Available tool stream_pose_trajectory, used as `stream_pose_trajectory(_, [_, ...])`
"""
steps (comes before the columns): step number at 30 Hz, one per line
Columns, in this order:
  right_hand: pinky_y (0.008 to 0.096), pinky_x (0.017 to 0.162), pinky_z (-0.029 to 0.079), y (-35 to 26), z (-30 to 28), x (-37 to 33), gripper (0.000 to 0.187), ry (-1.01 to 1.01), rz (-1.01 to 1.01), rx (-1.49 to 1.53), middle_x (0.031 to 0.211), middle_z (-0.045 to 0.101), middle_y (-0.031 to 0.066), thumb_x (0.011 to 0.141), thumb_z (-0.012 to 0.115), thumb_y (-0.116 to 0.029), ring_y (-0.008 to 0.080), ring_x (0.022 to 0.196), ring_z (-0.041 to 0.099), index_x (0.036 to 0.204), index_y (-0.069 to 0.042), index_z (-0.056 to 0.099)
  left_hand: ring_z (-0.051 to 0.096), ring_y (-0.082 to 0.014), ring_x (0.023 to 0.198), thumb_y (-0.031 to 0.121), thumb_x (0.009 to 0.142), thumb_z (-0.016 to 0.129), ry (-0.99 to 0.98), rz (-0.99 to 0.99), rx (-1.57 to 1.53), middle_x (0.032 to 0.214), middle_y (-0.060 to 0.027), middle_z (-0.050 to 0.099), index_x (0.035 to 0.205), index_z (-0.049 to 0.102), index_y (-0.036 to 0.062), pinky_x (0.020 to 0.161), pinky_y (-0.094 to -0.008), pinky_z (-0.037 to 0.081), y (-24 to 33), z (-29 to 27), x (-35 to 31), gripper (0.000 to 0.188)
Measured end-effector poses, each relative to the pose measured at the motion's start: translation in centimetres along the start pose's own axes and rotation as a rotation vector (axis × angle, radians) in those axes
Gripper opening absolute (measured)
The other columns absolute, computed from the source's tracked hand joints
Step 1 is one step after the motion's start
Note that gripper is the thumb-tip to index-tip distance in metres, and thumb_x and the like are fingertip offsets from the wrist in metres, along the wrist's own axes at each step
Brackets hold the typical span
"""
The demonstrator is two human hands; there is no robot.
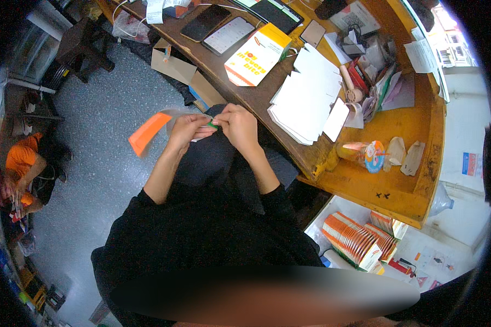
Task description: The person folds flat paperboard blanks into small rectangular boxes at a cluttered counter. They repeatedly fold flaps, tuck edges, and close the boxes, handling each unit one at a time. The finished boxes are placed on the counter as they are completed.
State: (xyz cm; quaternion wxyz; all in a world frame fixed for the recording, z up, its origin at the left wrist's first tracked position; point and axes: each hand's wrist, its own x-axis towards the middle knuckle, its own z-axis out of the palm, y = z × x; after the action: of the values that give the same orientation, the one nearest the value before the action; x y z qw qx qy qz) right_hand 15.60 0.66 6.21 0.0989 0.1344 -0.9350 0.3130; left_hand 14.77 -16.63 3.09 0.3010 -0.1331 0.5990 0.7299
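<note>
Above my lap, my left hand (186, 131) is closed on a thin paper carton (149, 134). Its orange part sticks out to the left and is smeared by motion. A small green bit shows between my fingertips. My right hand (238, 126) meets the left one there, its thumb and fingers pinching the carton's near edge. Most of the carton is hidden behind my left hand. On the desk ahead stands a made-up white, yellow and orange box (257, 54). To its right lies a stack of flat white card sheets (306, 98).
Two phones (205, 23) and a tablet (273, 13) lie along the far desk. A plastic cup (360, 154) lies near the wooden desk rim. Stacked orange-edged cartons (352, 237) stand at lower right. A person in orange (24, 158) sits far left; a dark stool (84, 46) stands beyond.
</note>
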Motion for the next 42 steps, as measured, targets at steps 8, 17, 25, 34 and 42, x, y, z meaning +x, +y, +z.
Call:
stream_pose_trajectory(8, [0.0339,0.062,0.052,0.4,1.1,-0.8,0.009,-0.045,-0.103,-0.127,0.073,0.061,-0.0004,0.07,0.07,-0.011,0.0192,0.074,0.061,0.074,-0.017,0.076,0.072,-0.0265,0.084,0.004,0.093,0.055,0.045,0.051,-0.032,0.098,-0.0196,0.07,0.107,0.062,-0.0082,0.069,-0.0332,0.063,-1.4,-0.9,1.0,0.02])
stream_pose_trajectory(17, [0.0302,0.057,0.053,-0.2,2.6,-2.8,0.006,-0.022,-0.259,-0.297,0.082,0.055,0.0017,0.072,0.063,-0.01,0.0175,0.084,0.057,0.074,-0.006,0.067,0.072,-0.0244,0.08,0.01,0.095,0.055,0.122,0.021,-0.036,0.097,-0.0169,0.069,0.108,0.059,-0.005,0.07,-0.0332,0.063,-2.0,-0.6,0.8,0.02])
stream_pose_trajectory(25, [0.0315,0.057,0.054,1.0,1.9,-3.5,0.013,0.118,-0.222,-0.114,0.081,0.063,0.0008,0.07,0.068,-0.007,0.0186,0.078,0.06,0.082,-0.007,0.072,0.066,-0.0189,0.1,-0.009,0.078,0.07,-0.134,0.162,-0.032,0.111,-0.0089,0.065,0.115,0.057,-0.0002,0.086,-0.0316,0.056,0.2,-0.5,-1.3,0.04])
stream_pose_trajectory(34, [0.0317,0.062,0.055,0.6,2.7,-3.9,0.016,0.059,-0.108,-0.088,0.088,0.07,-0.0007,0.073,0.07,-0.009,0.0175,0.081,0.063,0.088,-0.013,0.075,0.067,-0.0149,0.086,0.004,0.084,0.074,0.183,0.206,-0.141,0.097,-0.0063,0.068,0.109,0.064,0.0001,0.078,-0.0246,0.054,-0.7,1.3,-2.1,0.027])
stream_pose_trajectory(42, [0.0356,0.076,0.056,-2.1,-1.3,-2.7,0.035,0.155,0.115,0.294,0.111,0.066,0.0074,0.082,0.072,-0.021,0.0257,0.098,0.064,0.115,-0.011,0.067,0.066,-0.0188,0.082,0.003,0.079,0.074,0.221,0.506,0.477,0.093,-0.01,0.07,0.108,0.063,-0.0038,0.073,-0.0313,0.052,-0.6,1.6,-1.5,0.032])
